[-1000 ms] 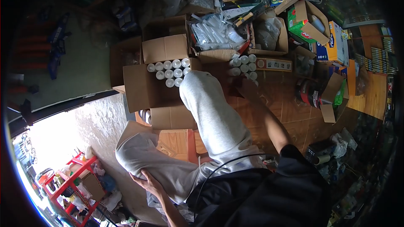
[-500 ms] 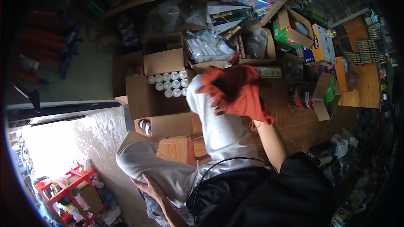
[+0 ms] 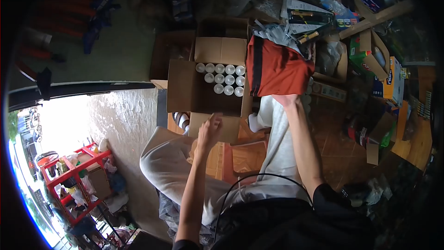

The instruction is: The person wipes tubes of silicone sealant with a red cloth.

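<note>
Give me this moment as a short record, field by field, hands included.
Left hand: left hand, empty, by the near flap; contact unclear
Right hand: right hand, holding the red cloth, fingers hidden by it
Container: open carton, left of the red cloth
Contents: twelve white-topped cylinders visible, in rows of five, four and three
Outside carton: more cylinders, partly hidden behind cloth and arm
Far left: red rack

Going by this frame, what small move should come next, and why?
Probably the left hand should reach over and take the free left edge of the red fabric: only the right hand seems to grip it, at its near edge, while the left looks empty near the front flap of the open carton.
</note>
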`<move>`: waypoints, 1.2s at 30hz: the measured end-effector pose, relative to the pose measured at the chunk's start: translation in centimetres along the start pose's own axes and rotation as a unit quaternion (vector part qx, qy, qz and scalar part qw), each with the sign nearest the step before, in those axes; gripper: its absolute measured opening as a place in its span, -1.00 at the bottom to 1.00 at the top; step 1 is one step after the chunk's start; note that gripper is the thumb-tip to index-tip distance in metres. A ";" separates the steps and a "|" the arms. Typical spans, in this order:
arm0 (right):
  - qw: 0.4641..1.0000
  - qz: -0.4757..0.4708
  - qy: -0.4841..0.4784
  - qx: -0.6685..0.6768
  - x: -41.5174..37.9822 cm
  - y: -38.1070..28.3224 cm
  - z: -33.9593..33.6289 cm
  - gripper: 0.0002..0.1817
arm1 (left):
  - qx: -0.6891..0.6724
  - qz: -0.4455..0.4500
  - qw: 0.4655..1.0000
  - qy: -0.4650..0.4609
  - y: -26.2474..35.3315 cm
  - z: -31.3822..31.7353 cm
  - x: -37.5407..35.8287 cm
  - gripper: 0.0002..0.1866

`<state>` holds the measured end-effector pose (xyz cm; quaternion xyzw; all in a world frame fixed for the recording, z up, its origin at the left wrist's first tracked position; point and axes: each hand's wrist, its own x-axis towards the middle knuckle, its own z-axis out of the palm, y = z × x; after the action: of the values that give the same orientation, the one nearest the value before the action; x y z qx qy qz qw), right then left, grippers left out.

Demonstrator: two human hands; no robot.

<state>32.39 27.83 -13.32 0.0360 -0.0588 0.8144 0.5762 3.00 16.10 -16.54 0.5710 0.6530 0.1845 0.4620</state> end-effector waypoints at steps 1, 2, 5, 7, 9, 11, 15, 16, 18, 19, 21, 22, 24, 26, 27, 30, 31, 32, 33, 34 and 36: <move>0.994 0.008 -0.074 0.083 0.0 -0.5 -1.5 -0.19 | 0.037 -0.015 0.999 0.002 -1.1 0.7 2.7 -0.63; 0.994 0.001 -0.054 0.091 0.2 -0.6 -2.3 -0.17 | 0.072 -0.030 0.997 0.003 -1.9 1.5 5.2 -0.56; 0.994 -0.006 -0.020 0.111 0.0 -0.6 -3.9 -0.13 | 0.085 -0.048 0.994 0.052 -6.0 3.8 10.6 -0.40; 0.995 0.004 -0.031 0.099 -0.1 -0.1 -4.4 -0.12 | 0.060 -0.084 0.993 0.064 -6.7 4.4 12.7 -0.32; 0.998 0.015 -0.034 0.045 -0.1 0.1 -4.7 -0.15 | 0.059 -0.091 0.990 0.087 -7.1 5.3 13.5 -0.27; 0.990 0.000 0.142 0.003 1.0 0.9 -2.4 -0.15 | 0.082 -0.065 0.987 0.124 -6.8 5.9 14.0 -0.26; 0.882 -0.016 0.463 -0.090 2.6 2.7 1.5 -0.13 | 0.062 -0.049 0.987 0.139 -10.6 7.6 15.4 -0.25; 0.882 -0.014 0.461 -0.096 2.5 2.7 1.3 -0.14 | 0.061 -0.046 0.987 0.144 -10.8 7.6 15.5 -0.25; 0.885 -0.024 0.458 -0.077 2.7 2.8 1.0 -0.17 | 0.053 -0.016 0.986 0.154 -10.9 7.3 15.8 -0.29; 0.888 -0.035 0.457 -0.051 2.9 2.8 0.9 -0.18 | 0.048 0.011 0.986 0.160 -10.9 6.9 15.9 -0.33; 0.984 0.013 0.180 0.004 1.3 1.9 -3.6 -0.25 | 0.042 0.059 0.981 0.178 -10.5 6.1 16.0 -0.40; 0.994 0.024 0.105 0.022 1.2 1.8 -4.3 -0.26 | 0.044 0.079 0.977 0.192 -10.2 5.6 15.7 -0.43; 0.998 0.036 0.024 0.044 1.2 1.8 -4.7 -0.28 | 0.062 0.107 0.967 0.223 -9.9 3.9 14.4 -0.51; 0.998 0.031 0.018 0.045 1.8 2.1 -4.1 -0.28 | 0.089 0.129 0.955 0.252 -9.2 2.5 13.2 -0.60; 0.999 0.026 0.030 0.035 2.1 2.3 -3.5 -0.28 | 0.071 0.112 0.960 0.247 -9.3 1.6 12.4 -0.61; 0.998 0.015 0.058 0.002 2.7 3.0 -1.6 -0.28 | 0.041 0.071 0.967 0.239 -9.6 -1.2 10.9 -0.58; 0.998 0.011 0.068 -0.003 2.5 3.3 -1.2 -0.28 | 0.044 0.060 0.970 0.233 -10.2 -1.1 10.6 -0.54; 0.997 0.008 0.076 -0.015 2.4 3.5 -0.8 -0.28 | 0.043 0.052 0.971 0.228 -10.6 -0.6 10.9 -0.49; 0.996 0.007 0.080 -0.025 2.2 3.7 -0.4 -0.28 | 0.037 0.049 0.972 0.227 -11.1 0.3 12.3 -0.45; 0.996 0.006 0.082 -0.032 1.9 3.9 -0.1 -0.28 | 0.019 0.029 0.975 0.220 -12.3 1.4 14.1 -0.37; 0.995 0.010 0.097 -0.039 1.2 4.1 -0.2 -0.28 | -0.017 -0.029 0.980 0.198 -16.4 5.0 15.9 -0.20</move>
<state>28.14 27.63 -13.53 -0.0660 -0.0349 0.8168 0.5720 -1.09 24.65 -37.95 0.4958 0.7446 0.2915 0.3389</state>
